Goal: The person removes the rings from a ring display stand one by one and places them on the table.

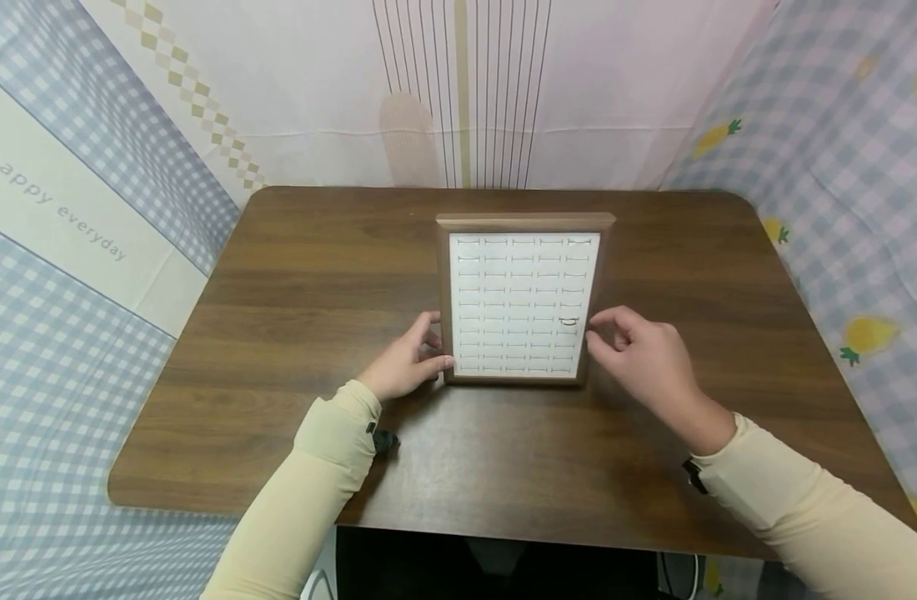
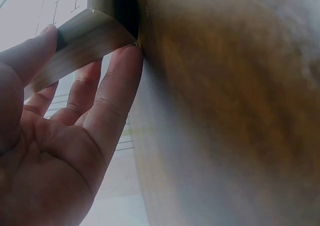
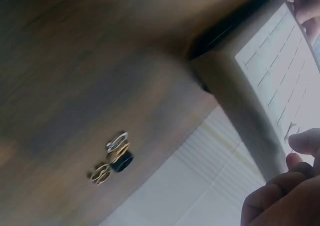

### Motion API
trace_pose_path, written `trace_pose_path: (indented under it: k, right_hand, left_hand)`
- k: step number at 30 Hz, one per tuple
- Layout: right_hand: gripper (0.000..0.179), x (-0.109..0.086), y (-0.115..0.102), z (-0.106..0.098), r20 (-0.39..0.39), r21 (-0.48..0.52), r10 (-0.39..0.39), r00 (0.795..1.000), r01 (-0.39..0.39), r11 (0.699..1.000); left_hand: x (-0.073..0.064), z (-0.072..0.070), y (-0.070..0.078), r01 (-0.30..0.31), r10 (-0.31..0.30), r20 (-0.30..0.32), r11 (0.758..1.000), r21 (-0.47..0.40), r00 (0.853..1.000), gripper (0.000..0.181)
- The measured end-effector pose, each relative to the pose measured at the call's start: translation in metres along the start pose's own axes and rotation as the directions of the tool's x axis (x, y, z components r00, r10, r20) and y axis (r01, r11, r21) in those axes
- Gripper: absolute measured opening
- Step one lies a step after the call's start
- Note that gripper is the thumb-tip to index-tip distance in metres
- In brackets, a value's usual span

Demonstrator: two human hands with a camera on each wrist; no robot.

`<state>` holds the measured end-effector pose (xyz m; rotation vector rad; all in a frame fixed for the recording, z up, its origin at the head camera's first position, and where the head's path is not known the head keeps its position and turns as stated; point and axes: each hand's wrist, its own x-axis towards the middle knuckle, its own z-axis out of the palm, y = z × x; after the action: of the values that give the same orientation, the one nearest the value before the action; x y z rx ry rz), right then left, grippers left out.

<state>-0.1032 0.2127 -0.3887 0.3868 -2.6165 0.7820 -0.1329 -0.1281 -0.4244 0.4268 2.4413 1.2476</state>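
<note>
A ring display board [image 1: 518, 304] with a brown wooden frame and white slotted face stands tilted on the table. One ring [image 1: 568, 322] sits in a slot near its right side. My left hand [image 1: 406, 358] grips the lower left side of the frame, thumb at the front and fingers spread along its edge. Beside the right edge is my right hand [image 1: 646, 354], its thumb and index finger bent with a gap between them, tips close to that ring. In the right wrist view, several loose rings [image 3: 117, 151], silver, gold and dark, lie together on the table.
The brown wooden table [image 1: 308, 275] has rounded corners, with its front edge near my forearms. A pale curtain [image 1: 593, 83] hangs behind it, and checked cloth [image 1: 841, 250] hangs at the sides. A small dark object [image 1: 386, 442] shows by my left wrist.
</note>
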Motion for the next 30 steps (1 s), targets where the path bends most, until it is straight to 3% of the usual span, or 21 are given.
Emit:
trace_pose_path:
  k: [8, 17, 30]
  right_hand:
    - [0.012, 0.009, -0.013, 0.009, 0.055, -0.017, -0.029, 0.998, 0.030, 0.999]
    - [0.009, 0.021, -0.023, 0.011, 0.142, -0.076, 0.025, 0.990, -0.014, 0.997]
    - [0.005, 0.020, -0.023, 0.010, 0.096, -0.074, -0.001, 0.995, 0.008, 0.997]
  left_hand:
    - [0.000, 0.001, 0.000, -0.008, 0.008, 0.004, 1.000, -0.003, 1.000, 0.068]
    - [0.002, 0.001, 0.000, -0.006, 0.006, 0.004, 1.000, 0.002, 1.000, 0.067]
    - [0.000, 0.000, 0.001, 0.004, -0.004, 0.006, 1.000, -0.003, 1.000, 0.067]
